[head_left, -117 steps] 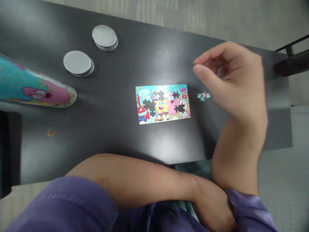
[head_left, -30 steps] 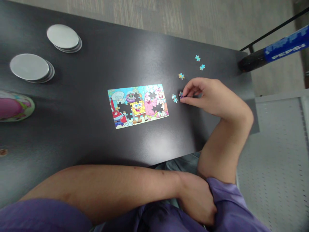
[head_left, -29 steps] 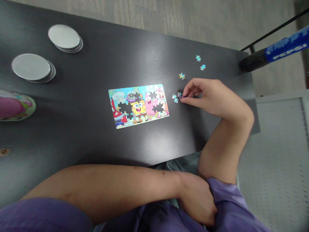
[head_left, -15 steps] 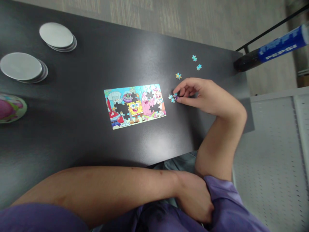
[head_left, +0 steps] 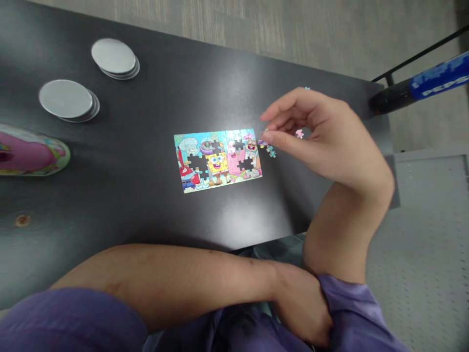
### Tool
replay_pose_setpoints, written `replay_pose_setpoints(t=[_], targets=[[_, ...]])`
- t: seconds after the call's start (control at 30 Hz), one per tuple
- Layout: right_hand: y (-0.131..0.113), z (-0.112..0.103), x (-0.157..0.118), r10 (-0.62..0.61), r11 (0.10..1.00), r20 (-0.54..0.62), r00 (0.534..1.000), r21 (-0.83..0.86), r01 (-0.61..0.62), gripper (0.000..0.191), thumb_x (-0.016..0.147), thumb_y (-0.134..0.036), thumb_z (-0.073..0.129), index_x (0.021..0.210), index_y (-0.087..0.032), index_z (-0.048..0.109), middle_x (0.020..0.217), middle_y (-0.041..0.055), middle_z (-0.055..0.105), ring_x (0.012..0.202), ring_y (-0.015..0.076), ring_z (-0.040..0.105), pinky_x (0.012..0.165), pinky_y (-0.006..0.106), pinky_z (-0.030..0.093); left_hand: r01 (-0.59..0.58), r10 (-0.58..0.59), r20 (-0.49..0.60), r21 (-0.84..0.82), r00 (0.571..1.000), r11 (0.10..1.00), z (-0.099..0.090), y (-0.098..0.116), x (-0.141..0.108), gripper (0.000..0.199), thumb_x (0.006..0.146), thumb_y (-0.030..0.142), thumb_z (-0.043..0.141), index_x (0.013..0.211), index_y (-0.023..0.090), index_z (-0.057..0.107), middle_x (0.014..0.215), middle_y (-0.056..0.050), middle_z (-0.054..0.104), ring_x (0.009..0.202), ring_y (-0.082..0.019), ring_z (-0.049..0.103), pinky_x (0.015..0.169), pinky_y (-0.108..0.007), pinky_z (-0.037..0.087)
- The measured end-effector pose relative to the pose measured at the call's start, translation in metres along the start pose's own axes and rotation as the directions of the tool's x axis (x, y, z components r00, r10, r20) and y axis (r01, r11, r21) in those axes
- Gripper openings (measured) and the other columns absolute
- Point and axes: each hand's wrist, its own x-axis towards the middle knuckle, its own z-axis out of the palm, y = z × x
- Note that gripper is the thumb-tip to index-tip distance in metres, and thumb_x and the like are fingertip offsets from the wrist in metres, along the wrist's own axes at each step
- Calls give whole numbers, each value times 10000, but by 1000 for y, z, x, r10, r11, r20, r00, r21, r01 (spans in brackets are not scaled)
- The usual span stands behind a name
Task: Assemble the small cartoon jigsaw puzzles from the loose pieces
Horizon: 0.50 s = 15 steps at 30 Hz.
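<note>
A cartoon jigsaw puzzle [head_left: 218, 164] lies mostly assembled on the dark table, with several dark gaps in its picture. My right hand [head_left: 311, 132] is just right of its upper right corner, thumb and fingers curled toward each other. A small purple puzzle piece [head_left: 262, 143] shows at the thumb tip, partly covered by it, and looks pinched there. Below the thumb lies a light blue puzzle piece [head_left: 271, 152]. A pink puzzle piece [head_left: 299, 133] shows through the gap under my palm. My left hand [head_left: 306, 310] rests in my lap against the right sleeve, its fingers hidden.
Two stacks of pale discs, one farther [head_left: 114, 57] and one nearer [head_left: 66, 99], stand at the left. A colourful tin [head_left: 32, 150] is at the left edge. A Pepsi bottle [head_left: 421, 85] lies at the table's right end. One blue piece [head_left: 307, 88] peeks past my hand.
My right hand has risen from the table and the purple piece has shifted left toward the puzzle. The whole view has slid, so things appear farther right. My left hand stays put.
</note>
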Motion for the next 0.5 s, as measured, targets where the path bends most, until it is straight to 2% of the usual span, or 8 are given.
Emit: replay_pose_setpoints(t=[0.1, 0.23, 0.37, 0.5], targets=[[-14, 25, 17, -10, 997, 112, 994, -72, 18, 118, 1118, -337, 944, 1051, -391, 863, 1155, 5, 952, 1063, 340, 853, 1086, 586, 728, -25, 30, -84, 67, 996, 997, 1, -2, 1, 848, 1060, 680, 674, 887, 207, -8, 787, 28, -77, 753, -294, -186, 704, -444, -75], [-3, 51, 34, -15, 997, 149, 989, 74, 4, 108, 1080, -321, 951, 1006, -367, 888, 1086, 10, 949, 1053, 340, 882, 1136, 585, 721, 8, 14, -160, 137, 987, 991, 9, -4, 4, 818, 996, 690, 649, 878, 227, -15, 791, 27, -111, 740, -286, -202, 690, -439, -95], [8, 59, 39, 31, 997, 214, 976, 60, -45, 63, 1068, -411, 985, 1061, -396, 924, 1113, 11, 956, 1061, 357, 884, 1069, 597, 738, 0, 36, -206, 172, 978, 985, 22, -4, 8, 776, 1021, 698, 589, 914, 226, -18, 827, 36, -114, 764, -290, -208, 711, -445, -86], [10, 62, 42, -7, 999, 238, 971, 41, -2, 63, 1074, -461, 981, 1068, -409, 944, 1093, 18, 944, 1049, 369, 867, 1075, 627, 719, 31, 11, -212, 197, 977, 980, 29, -2, 10, 786, 1035, 761, 555, 920, 228, -12, 834, 35, -106, 774, -292, -213, 713, -449, -91]])
